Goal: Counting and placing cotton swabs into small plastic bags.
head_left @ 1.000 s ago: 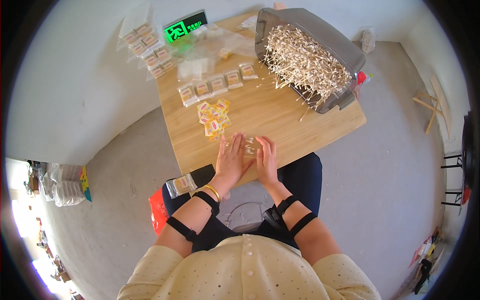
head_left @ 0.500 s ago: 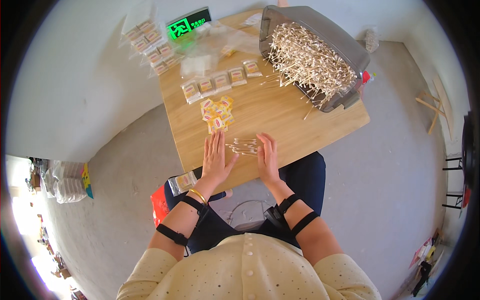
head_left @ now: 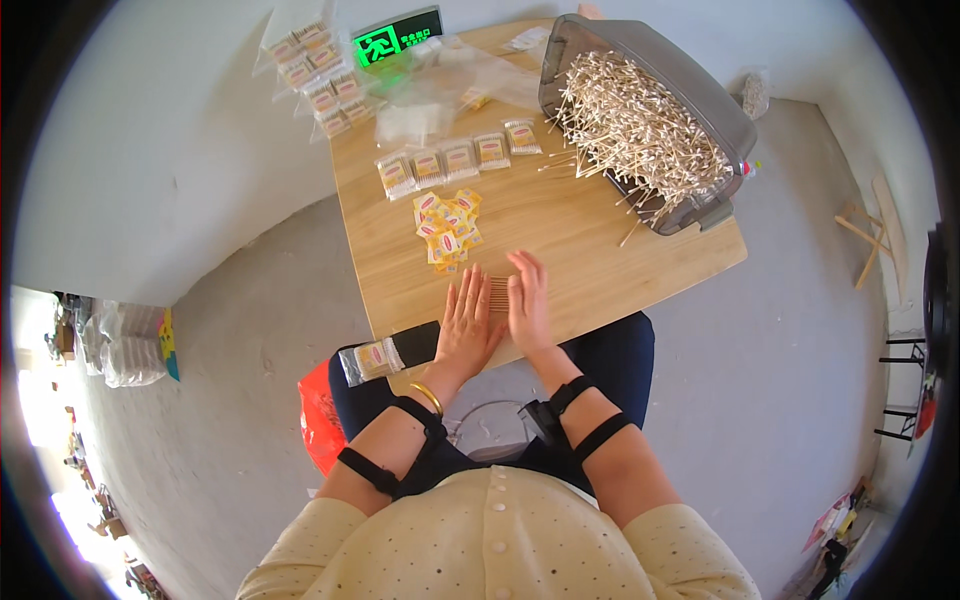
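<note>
Both hands lie flat and open on the near part of the wooden worktop [head_left: 600, 250], palms down, fingers stretched out and close together. The left hand [head_left: 468, 325] and the right hand [head_left: 527, 300] sit side by side with a small bundle of cotton swabs [head_left: 497, 291] between them — the inner edges of both hands press against the bundle from either side, neither hand closing around it. The swabs lie in a tight row, pointing away from the person.

Just to the left of the left hand's wrist, at the near edge of the worktop, lies a clear packet with a small label [head_left: 370, 360], next to a dark strip.

Just beyond the fingertips of the left hand sits a loose heap of small yellow and red labels [head_left: 446, 228]. Farther out from it, a row of filled clear swab packets [head_left: 455, 162] runs across the worktop. Beyond and to the right of the right hand, a grey plastic tub [head_left: 700, 110] lies tilted, heaped with loose cotton swabs [head_left: 630, 125] — some have spilled onto the wood beside it.

At the far left corner lie more filled packets [head_left: 315, 70], a heap of empty clear bags [head_left: 440, 90] and a green lit sign [head_left: 397, 42].
</note>
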The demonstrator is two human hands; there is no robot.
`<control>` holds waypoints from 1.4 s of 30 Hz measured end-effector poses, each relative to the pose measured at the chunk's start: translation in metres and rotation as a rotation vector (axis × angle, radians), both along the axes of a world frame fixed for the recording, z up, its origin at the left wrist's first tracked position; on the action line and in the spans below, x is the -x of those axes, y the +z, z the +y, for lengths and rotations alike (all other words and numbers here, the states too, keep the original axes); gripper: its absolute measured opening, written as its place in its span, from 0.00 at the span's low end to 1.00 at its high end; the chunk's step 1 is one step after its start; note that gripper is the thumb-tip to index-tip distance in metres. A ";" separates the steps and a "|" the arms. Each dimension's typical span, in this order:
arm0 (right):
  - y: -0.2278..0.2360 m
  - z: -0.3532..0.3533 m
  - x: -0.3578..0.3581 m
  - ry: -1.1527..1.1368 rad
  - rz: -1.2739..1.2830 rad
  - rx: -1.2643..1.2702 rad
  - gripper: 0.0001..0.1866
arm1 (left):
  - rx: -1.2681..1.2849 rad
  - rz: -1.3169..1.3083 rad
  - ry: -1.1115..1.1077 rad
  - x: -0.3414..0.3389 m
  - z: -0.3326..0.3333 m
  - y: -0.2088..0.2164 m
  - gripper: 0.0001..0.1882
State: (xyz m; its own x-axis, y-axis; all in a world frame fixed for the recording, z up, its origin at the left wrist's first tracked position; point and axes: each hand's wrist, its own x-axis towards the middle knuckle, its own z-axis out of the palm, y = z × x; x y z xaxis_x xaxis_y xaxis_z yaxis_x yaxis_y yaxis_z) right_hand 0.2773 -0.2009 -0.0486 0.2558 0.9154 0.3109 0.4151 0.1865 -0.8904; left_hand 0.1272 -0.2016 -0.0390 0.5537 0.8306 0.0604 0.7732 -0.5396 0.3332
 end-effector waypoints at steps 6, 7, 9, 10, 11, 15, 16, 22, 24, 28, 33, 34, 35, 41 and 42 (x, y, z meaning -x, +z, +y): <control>0.003 -0.010 -0.044 -0.089 -0.014 0.041 0.19 | -0.039 0.177 -0.135 0.000 0.010 0.004 0.44; 0.005 -0.013 -0.047 -0.084 -0.028 0.053 0.19 | -0.040 0.174 -0.128 0.000 0.009 0.003 0.44; 0.008 -0.018 -0.050 -0.074 -0.060 0.072 0.19 | -0.042 0.167 -0.122 -0.002 0.007 0.002 0.45; 0.009 -0.021 -0.050 -0.068 -0.076 0.082 0.19 | -0.044 0.171 -0.116 -0.002 0.005 0.001 0.45; 0.010 -0.024 -0.049 -0.049 -0.090 0.086 0.19 | -0.047 0.175 -0.110 -0.003 0.003 0.002 0.45; 0.010 -0.034 -0.045 0.012 -0.188 0.120 0.21 | -0.050 0.195 -0.085 -0.006 0.000 0.005 0.45; 0.009 -0.037 -0.044 0.022 -0.223 0.132 0.22 | -0.048 0.201 -0.082 -0.007 -0.001 0.006 0.45; 0.008 -0.058 -0.043 0.204 -0.661 0.165 0.37 | -0.082 0.210 -0.080 -0.005 -0.003 0.006 0.42; 0.007 -0.063 -0.039 0.208 -0.718 0.199 0.39 | -0.129 0.162 -0.082 -0.005 -0.004 0.004 0.40; 0.005 -0.061 -0.033 0.199 -0.786 0.229 0.42 | -0.076 0.130 -0.065 -0.005 -0.010 0.005 0.39; 0.002 -0.056 -0.027 0.179 -0.797 0.181 0.42 | 0.022 0.170 -0.013 0.011 -0.007 0.011 0.42; 0.001 -0.054 -0.027 0.172 -0.799 0.167 0.42 | 0.027 0.180 0.000 0.016 -0.006 0.012 0.43; 0.003 -0.051 -0.027 0.185 -0.791 0.166 0.42 | 0.031 0.192 0.018 0.024 -0.004 0.013 0.44; 0.011 -0.034 -0.038 0.234 -0.750 0.142 0.41 | 0.025 0.215 0.013 0.045 -0.008 0.011 0.47; 0.009 -0.032 -0.040 0.237 -0.744 0.141 0.41 | 0.028 0.232 0.006 0.045 -0.010 0.011 0.47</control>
State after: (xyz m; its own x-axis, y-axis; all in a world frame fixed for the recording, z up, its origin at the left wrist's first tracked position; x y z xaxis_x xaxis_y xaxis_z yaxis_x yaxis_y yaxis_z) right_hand 0.3170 -0.2331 -0.0396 -0.1801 0.9629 0.2008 0.8739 0.2504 -0.4167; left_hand 0.0822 -0.2113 -0.0279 0.5448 0.8336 -0.0911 0.8342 -0.5277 0.1604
